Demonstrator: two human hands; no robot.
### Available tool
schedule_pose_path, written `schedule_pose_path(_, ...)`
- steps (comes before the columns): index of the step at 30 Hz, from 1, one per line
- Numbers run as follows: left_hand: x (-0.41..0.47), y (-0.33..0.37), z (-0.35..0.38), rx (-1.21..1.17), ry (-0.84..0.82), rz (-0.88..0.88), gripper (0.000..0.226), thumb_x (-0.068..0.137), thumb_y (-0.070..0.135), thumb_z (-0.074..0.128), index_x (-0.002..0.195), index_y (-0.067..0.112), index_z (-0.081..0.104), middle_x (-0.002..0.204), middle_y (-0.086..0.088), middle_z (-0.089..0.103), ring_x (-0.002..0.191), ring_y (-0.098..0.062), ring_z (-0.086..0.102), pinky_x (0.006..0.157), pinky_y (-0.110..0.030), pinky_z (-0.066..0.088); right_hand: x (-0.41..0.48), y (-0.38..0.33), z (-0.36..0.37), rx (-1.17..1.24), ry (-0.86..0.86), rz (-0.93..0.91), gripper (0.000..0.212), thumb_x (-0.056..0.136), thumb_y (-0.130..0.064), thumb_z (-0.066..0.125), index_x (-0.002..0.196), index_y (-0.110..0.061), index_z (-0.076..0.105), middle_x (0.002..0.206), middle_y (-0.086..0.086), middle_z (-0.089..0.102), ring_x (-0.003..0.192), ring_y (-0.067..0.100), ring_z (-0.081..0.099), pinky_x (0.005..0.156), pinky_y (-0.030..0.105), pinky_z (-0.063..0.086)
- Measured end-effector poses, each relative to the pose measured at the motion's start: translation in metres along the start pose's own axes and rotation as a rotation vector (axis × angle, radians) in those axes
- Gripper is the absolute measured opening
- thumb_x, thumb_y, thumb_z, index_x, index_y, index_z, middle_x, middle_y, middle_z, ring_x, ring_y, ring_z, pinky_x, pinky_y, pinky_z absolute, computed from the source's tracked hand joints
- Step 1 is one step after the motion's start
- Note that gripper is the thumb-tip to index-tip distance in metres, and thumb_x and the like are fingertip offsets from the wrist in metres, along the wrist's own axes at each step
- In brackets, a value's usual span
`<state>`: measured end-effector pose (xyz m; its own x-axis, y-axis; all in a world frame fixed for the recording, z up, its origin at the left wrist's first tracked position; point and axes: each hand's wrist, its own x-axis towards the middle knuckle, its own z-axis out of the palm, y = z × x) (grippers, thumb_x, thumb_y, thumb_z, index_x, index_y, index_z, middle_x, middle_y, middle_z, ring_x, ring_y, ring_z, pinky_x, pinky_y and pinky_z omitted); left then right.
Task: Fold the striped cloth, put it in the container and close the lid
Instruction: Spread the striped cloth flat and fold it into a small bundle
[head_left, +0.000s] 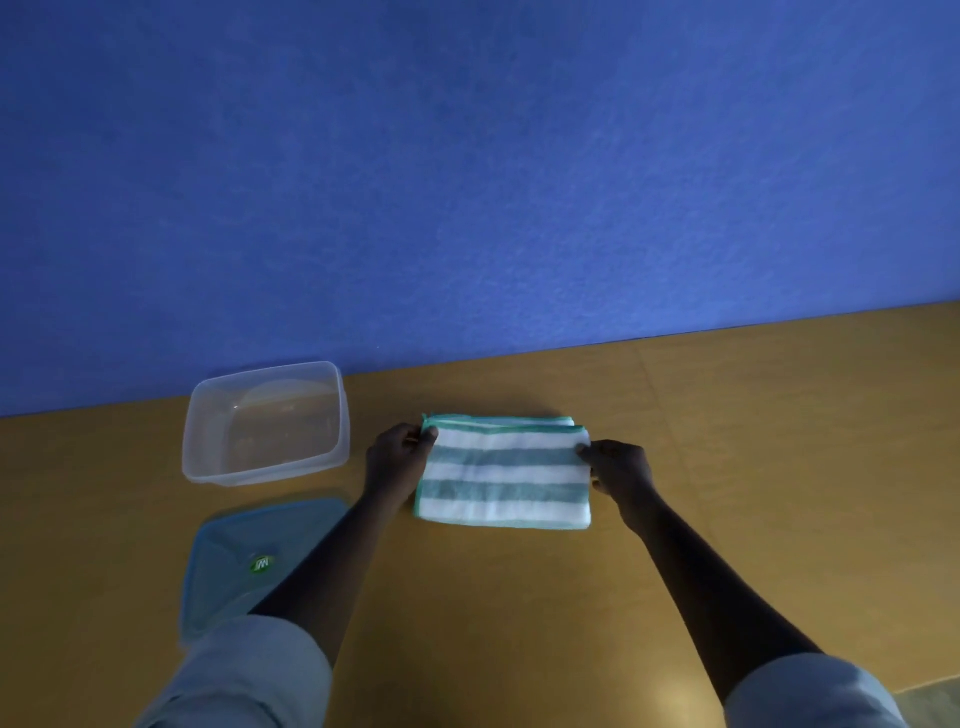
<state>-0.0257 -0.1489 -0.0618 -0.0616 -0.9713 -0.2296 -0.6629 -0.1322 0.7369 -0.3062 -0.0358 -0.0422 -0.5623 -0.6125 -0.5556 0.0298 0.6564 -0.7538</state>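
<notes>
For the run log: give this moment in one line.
striped cloth folded on table | left hand, right hand grip its ends | container open | lid off

Most likely a plain domestic or staged indoor room, though little marks it for certain. A smooth ochre table (727, 415) stands pushed against a textured blue wall (467, 182). Near the table's left edge sits household ware: a clear plastic container (208, 457) and its blue lid (228, 540).

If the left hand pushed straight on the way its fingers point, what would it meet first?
The left hand points right, already pinching the striped cloth, so it would press into that; beyond lies the right hand.
</notes>
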Motion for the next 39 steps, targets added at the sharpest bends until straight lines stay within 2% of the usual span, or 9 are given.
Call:
schedule_pose_path(5, 0.009, 0.005, 0.008, -0.033, 0.018, -0.078, 0.031, 0.091, 0.045, 0.066, 0.092, 0.015, 0.076, 0.093, -0.004, 0.078, 0.093, -0.022, 0.070, 0.074, -0.022, 0.037, 0.014, -0.003, 0.008, 0.042, 0.015, 0.037, 0.011, 0.086, -0.025, 0.075, 0.077, -0.018, 0.074, 0.099, 0.023, 0.074, 0.100, 0.044, 0.070, 0.085, 0.061, 0.058)
schedule_pose_path(9, 0.016, 0.006, 0.012, -0.045, -0.026, -0.097, 0.033, 0.091, 0.047, 0.065, 0.094, 0.016, 0.077, 0.096, -0.005, 0.078, 0.095, -0.023, 0.069, 0.075, -0.026, 0.043, 0.023, 0.000, 0.014, 0.060, 0.018, 0.054, 0.005, 0.087, -0.029, 0.074, 0.085, -0.024, 0.075, 0.097, 0.013, 0.075, 0.097, 0.036, 0.072, 0.085, 0.056, 0.060)
schedule_pose_path(12, 0.019, 0.001, 0.012, -0.018, -0.157, -0.150, 0.039, 0.092, 0.050, 0.061, 0.090, 0.015, 0.077, 0.090, -0.008, 0.076, 0.095, -0.028, 0.069, 0.079, -0.034, 0.049, 0.027, 0.006, 0.018, 0.033, 0.052, 0.087, 0.023, 0.086, -0.033, 0.075, 0.103, -0.018, 0.078, 0.096, 0.009, 0.076, 0.096, 0.033, 0.072, 0.087, 0.052, 0.060)
schedule_pose_path(20, 0.023, 0.003, 0.013, 0.086, -0.177, -0.116, 0.034, 0.096, 0.040, 0.058, 0.095, 0.010, 0.074, 0.094, -0.011, 0.074, 0.093, -0.031, 0.067, 0.075, -0.034, 0.044, 0.029, 0.008, 0.022, -0.060, 0.168, 0.046, 0.023, 0.084, -0.041, 0.074, 0.097, -0.023, 0.078, 0.082, 0.001, 0.076, 0.087, 0.030, 0.072, 0.086, 0.051, 0.059)
schedule_pose_path(25, 0.024, 0.006, 0.018, 0.126, -0.105, -0.129, 0.042, 0.095, 0.041, 0.059, 0.066, 0.012, 0.059, 0.069, -0.008, 0.065, 0.084, -0.034, 0.067, 0.066, -0.030, 0.030, 0.034, 0.007, 0.029, -0.167, 0.285, -0.007, 0.026, 0.084, -0.045, 0.071, 0.093, -0.022, 0.081, 0.065, -0.008, 0.065, 0.067, 0.007, 0.048, 0.074, 0.031, 0.041)
schedule_pose_path(29, 0.022, 0.008, 0.018, 0.099, -0.101, -0.201, 0.055, 0.093, 0.052, 0.058, 0.067, 0.005, 0.067, 0.061, -0.003, 0.060, 0.082, -0.034, 0.066, 0.069, -0.031, 0.032, 0.033, -0.001, 0.034, -0.345, 0.280, -0.040, 0.030, 0.090, -0.040, 0.067, 0.082, -0.015, 0.081, 0.075, 0.008, 0.074, 0.074, 0.025, 0.062, 0.067, 0.034, 0.049)
schedule_pose_path(33, 0.014, 0.004, 0.009, 0.124, -0.092, -0.168, 0.042, 0.090, 0.052, 0.062, 0.089, 0.012, 0.074, 0.095, -0.008, 0.076, 0.101, -0.032, 0.067, 0.080, -0.032, 0.041, 0.024, -0.007, 0.036, -0.585, 0.320, -0.202, 0.030, 0.096, -0.037, 0.060, 0.102, -0.011, 0.073, 0.099, 0.010, 0.074, 0.073, 0.018, 0.057, 0.057, 0.025, 0.040)
schedule_pose_path(36, 0.000, -0.007, -0.001, 0.230, -0.221, -0.201, 0.042, 0.081, 0.061, 0.066, 0.086, 0.020, 0.073, 0.094, -0.001, 0.076, 0.100, -0.025, 0.070, 0.075, -0.028, 0.041, 0.018, -0.010, 0.042, -0.784, 0.236, -0.456, 0.041, 0.096, -0.032, 0.060, 0.132, -0.011, 0.056, 0.130, 0.010, 0.061, 0.113, 0.028, 0.056, 0.083, 0.039, 0.053)
schedule_pose_path(39, -0.017, -0.015, -0.010, 0.253, -0.354, -0.273, 0.050, 0.065, 0.070, 0.072, 0.079, 0.021, 0.071, 0.077, 0.008, 0.073, 0.081, -0.017, 0.073, 0.068, -0.025, 0.048, 0.017, -0.018, 0.051, -0.971, 0.053, -0.618, 0.049, 0.095, -0.030, 0.060, 0.141, -0.017, 0.049, 0.143, 0.003, 0.054, 0.133, 0.026, 0.048, 0.101, 0.051, 0.043)
